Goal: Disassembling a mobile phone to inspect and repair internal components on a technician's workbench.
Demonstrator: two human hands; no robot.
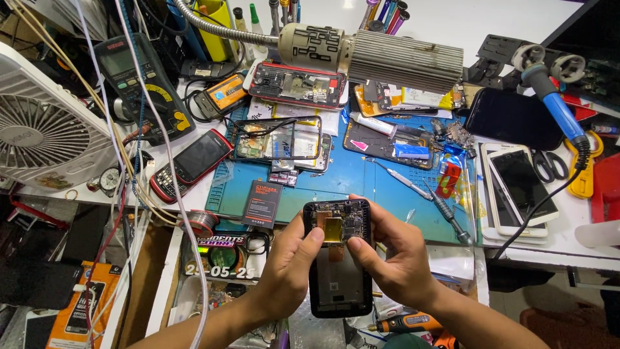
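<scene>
Seemingly mid-repair: both hands held an opened phone, back cover off.
Left hand: fingers closed on the phone's 9 o'clock edge.
Right hand: fingers gripped its 3 o'clock edge, thumb on the circuit board.
Next move: likely called for a fine tool from the tabletop.

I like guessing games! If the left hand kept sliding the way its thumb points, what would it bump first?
Probably the right hand. The left hand points its thumb across the opened phone toward it, though depth is hard to judge.
</scene>
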